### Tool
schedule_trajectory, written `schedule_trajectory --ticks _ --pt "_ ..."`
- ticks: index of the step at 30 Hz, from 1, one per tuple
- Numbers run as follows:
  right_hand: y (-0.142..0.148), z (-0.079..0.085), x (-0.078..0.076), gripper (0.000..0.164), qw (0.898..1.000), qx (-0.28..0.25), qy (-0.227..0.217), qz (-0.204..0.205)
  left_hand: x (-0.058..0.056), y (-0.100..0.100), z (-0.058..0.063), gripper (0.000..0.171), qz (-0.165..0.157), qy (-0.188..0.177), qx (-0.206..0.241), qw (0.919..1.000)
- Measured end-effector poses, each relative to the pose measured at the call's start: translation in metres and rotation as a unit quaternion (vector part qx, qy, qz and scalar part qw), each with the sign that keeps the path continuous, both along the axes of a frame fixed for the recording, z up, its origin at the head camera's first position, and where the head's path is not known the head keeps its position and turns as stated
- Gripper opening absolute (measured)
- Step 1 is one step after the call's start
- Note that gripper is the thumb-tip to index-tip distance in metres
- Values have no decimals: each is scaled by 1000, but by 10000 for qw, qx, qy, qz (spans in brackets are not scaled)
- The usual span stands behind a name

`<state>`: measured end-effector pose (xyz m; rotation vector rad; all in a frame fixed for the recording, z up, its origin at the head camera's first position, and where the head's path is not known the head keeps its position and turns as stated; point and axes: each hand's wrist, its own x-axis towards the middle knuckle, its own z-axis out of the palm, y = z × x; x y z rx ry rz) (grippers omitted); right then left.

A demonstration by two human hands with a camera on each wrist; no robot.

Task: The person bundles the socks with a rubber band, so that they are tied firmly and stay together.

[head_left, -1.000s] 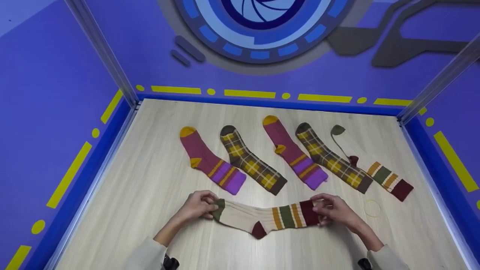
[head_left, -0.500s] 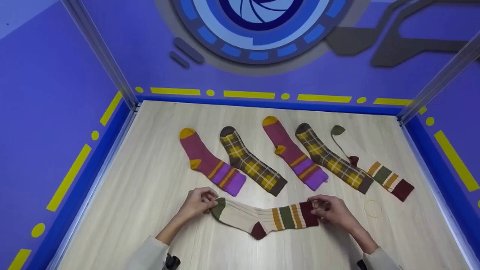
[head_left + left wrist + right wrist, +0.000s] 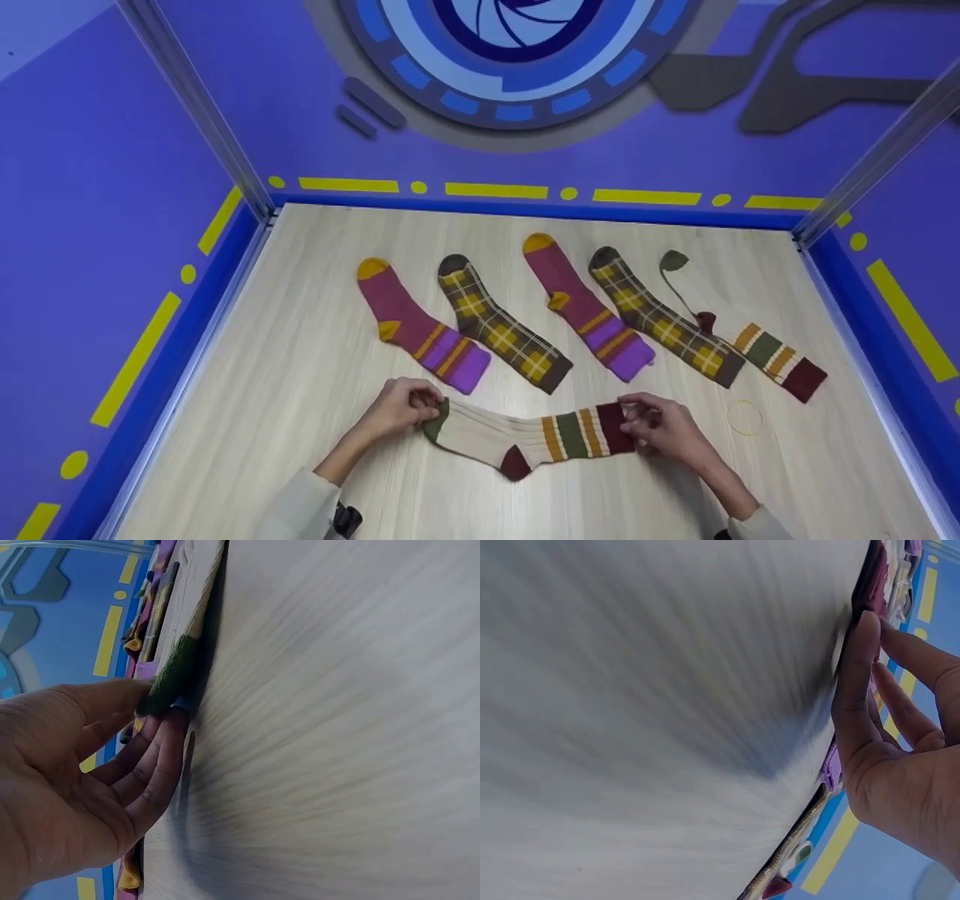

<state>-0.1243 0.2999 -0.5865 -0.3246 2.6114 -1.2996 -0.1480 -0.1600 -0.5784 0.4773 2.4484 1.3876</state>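
Observation:
A cream sock (image 3: 480, 433) with a green toe, maroon heel, striped leg and maroon cuff lies stretched sideways near the front of the table. At its left end my left hand (image 3: 401, 409) pinches the green toe (image 3: 174, 675), thumb and fingertips meeting there in the left wrist view. The right hand (image 3: 664, 427) pinches the maroon cuff (image 3: 871, 586) between thumb and forefinger. Behind it lie two pink-purple socks (image 3: 397, 300) (image 3: 570, 296), two brown-yellow plaid socks (image 3: 499, 330) (image 3: 660, 315), and another cream striped sock (image 3: 761, 349), all slanting the same way.
A thin yellow rubber band (image 3: 745, 418) lies on the wooden tabletop (image 3: 247, 420) to the right of my right hand. Blue printed walls (image 3: 480, 165) with metal corner posts (image 3: 202, 112) enclose the table at the back and both sides.
The view has shifted very slightly. My left fingers have adjusted a little at the toe; the sock and my right hand stay nearly in place.

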Motion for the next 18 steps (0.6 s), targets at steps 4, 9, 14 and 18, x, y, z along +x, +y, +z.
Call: schedule_trajectory --ticks 4,9,14,18 --pt "2 1 4 33 9999 10 13 145 -1 4 0 11 -58 32 -94 9999" --pt "5 1 6 28 9998 73 -61 196 -6 5 3 12 -258 -8 -137 9996" --pt "12 7 8 30 9993 -59 -273 260 -19 3 18 10 -528 131 -407 9977" --pt "29 19 8 33 9983 -331 -456 154 -38 10 37 8 -620 648 -718 9934"
